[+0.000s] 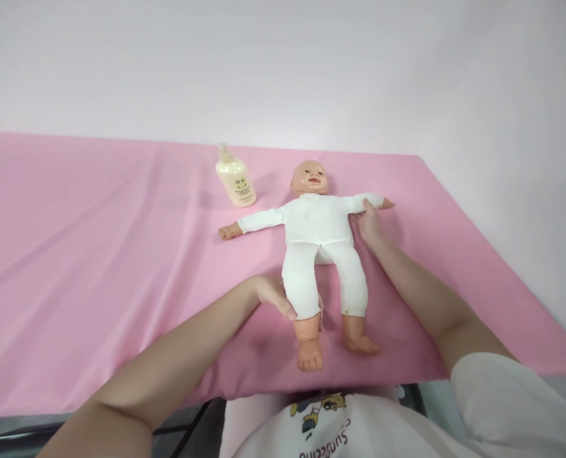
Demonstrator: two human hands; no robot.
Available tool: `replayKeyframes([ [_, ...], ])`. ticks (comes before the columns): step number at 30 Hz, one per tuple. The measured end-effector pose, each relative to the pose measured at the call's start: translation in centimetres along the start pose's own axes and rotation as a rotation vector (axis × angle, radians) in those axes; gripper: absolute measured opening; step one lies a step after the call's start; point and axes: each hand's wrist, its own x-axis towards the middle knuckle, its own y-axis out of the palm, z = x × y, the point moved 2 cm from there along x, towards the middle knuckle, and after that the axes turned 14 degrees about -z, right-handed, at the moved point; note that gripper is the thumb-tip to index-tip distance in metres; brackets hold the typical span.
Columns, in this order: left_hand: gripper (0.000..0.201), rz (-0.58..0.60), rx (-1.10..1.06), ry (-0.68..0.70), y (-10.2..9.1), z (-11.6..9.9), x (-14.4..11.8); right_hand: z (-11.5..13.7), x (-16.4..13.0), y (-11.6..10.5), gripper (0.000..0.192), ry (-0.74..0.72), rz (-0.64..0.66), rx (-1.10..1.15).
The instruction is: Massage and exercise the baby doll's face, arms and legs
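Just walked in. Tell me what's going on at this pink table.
A person is handling a baby doll in a white bodysuit that lies on its back on the pink cloth, arms spread. Their left hand grips the doll's lower leg at the suit's cuff, just above the bare foot. Their right hand holds the doll by its outstretched arm near the armpit. A cream lotion bottle stands on the cloth beside the doll's head, untouched.

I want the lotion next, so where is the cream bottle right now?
In the head view, the cream bottle stands on the pink sheet at the far side, just left of the doll by its head, beyond both hands.
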Motion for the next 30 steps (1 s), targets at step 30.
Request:
replayKeyframes([
  [30,0.061,0.015,-0.334,0.244,-1.5,1.1,1.2,0.8,-2.5,0.1,0.044,-0.447,0.153,-0.191],
])
